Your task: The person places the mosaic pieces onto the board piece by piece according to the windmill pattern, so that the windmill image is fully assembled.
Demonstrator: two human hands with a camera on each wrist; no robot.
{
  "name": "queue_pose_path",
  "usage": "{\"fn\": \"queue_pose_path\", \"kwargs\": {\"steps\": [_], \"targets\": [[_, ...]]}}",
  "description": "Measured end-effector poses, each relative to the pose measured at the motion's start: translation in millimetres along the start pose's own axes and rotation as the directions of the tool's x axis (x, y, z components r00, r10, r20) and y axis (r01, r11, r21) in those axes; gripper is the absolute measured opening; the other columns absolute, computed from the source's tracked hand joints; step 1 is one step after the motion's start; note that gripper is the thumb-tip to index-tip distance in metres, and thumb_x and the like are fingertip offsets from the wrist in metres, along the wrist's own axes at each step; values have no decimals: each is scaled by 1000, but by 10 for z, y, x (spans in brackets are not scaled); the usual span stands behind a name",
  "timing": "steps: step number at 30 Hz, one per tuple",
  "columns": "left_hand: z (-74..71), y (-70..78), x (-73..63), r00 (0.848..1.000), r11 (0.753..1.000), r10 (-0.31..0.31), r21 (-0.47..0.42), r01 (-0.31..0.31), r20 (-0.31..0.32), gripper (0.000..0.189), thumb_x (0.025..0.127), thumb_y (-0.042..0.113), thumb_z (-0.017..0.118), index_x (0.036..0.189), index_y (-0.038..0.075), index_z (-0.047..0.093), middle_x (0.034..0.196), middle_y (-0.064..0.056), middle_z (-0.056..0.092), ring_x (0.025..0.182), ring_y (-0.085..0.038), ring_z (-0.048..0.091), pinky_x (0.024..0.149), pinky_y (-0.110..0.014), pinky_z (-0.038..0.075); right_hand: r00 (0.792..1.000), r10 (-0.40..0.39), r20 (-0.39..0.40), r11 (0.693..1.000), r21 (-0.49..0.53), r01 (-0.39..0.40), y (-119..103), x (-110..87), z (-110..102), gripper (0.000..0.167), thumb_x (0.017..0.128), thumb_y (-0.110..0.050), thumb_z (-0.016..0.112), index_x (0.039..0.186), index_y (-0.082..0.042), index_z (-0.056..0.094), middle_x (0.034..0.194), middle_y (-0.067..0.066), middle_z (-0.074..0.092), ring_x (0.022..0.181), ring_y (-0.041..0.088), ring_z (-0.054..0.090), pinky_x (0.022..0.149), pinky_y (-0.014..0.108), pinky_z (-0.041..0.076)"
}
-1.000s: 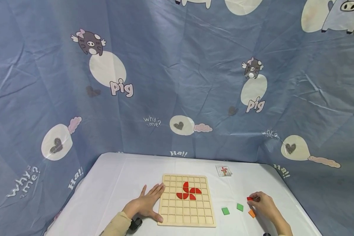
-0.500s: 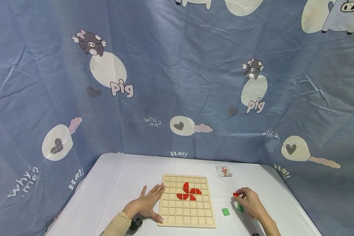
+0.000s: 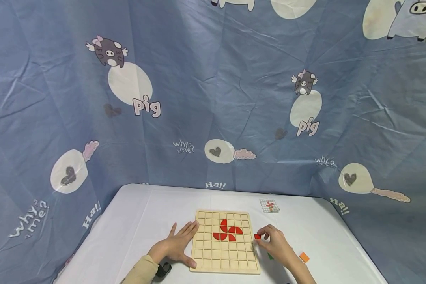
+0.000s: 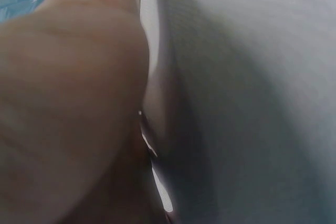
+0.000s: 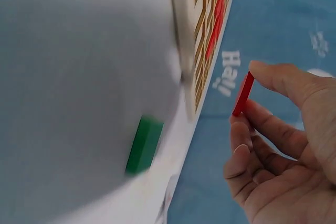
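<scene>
A wooden grid board [image 3: 206, 254] lies on the white table, with several red quarter-round tiles [image 3: 224, 225] set in its cells as a pinwheel. My left hand [image 3: 175, 245] rests spread out, its fingertips and thumb at the board's left edge. Between thumb and fingers my right hand [image 3: 274, 241] pinches a red tile [image 5: 243, 94], held up at the board's right edge. A green tile [image 5: 144, 145] lies on the table below that hand, mostly covered by it in the head view. The left wrist view is filled by my hand [image 4: 73, 108] and the cloth.
An orange tile [image 3: 304, 257] lies on the table right of my right forearm. Farther back sits a small card [image 3: 269, 206] printed with a grid and a red pinwheel pattern. A blue curtain [image 3: 213, 98] with pig drawings hangs around the table.
My right hand has carried the red tile leftward from beside the orange tile to the board's right edge. The orange tile shows in full again. My left hand stays put.
</scene>
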State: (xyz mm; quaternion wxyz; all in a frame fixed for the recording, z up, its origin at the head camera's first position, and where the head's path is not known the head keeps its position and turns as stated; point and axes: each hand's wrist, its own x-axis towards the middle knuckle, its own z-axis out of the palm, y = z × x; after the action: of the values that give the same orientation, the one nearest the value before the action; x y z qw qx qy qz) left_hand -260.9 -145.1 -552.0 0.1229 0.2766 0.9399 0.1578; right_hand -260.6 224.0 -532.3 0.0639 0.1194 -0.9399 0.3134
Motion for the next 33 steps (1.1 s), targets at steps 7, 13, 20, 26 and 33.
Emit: {"fn": "queue_pose_path", "kwargs": {"steps": [7, 13, 20, 26, 33], "targets": [[4, 14, -7, 1000, 1000, -5, -7, 5, 2, 129, 62, 69, 73, 155, 5, 10, 163, -13, 8, 150, -34, 10, 113, -70, -1, 987, -155, 40, 988, 26, 154, -135, 6, 144, 18, 80, -17, 78, 93, -8, 69, 90, -3, 64, 77, 9, 55, 59, 18, 46], [9, -2, -7, 1000, 1000, -5, -5, 5, 4, 130, 62, 71, 72, 155, 6, 8, 163, -13, 8, 150, -34, 9, 113, -70, -2, 973, -208, 97, 978, 56, 203, -240, 5, 249, 22, 81, -23, 78, 93, -8, 68, 93, -2, 64, 77, 8, 56, 62, 19, 49], [-7, -9, -1, 1000, 1000, 1, -5, -1, -2, 129, 63, 71, 72, 155, 5, 10, 163, -14, 8, 150, -35, 10, 113, -71, -1, 958, -235, 165, 972, 59, 228, -338, 35, 346, 20, 82, -26, 77, 91, -10, 68, 90, -5, 61, 73, 4, 52, 60, 16, 48], [-13, 0, -8, 1000, 1000, 2, -3, -2, -1, 129, 64, 70, 73, 155, 5, 10, 163, -14, 9, 150, -35, 10, 113, -71, 0, 952, -226, 205, 974, 38, 223, -388, 47, 427, 20, 81, -23, 78, 92, -10, 69, 90, -5, 60, 71, 3, 50, 58, 15, 45], [2, -3, 2, 1000, 1000, -14, -9, 14, 8, 129, 63, 70, 73, 155, 6, 10, 163, -12, 8, 150, -34, 9, 114, -70, -1, 946, -221, 238, 975, 35, 219, -405, 30, 487, 21, 80, -24, 79, 91, -11, 68, 88, -6, 57, 70, 0, 46, 57, 16, 43]]}}
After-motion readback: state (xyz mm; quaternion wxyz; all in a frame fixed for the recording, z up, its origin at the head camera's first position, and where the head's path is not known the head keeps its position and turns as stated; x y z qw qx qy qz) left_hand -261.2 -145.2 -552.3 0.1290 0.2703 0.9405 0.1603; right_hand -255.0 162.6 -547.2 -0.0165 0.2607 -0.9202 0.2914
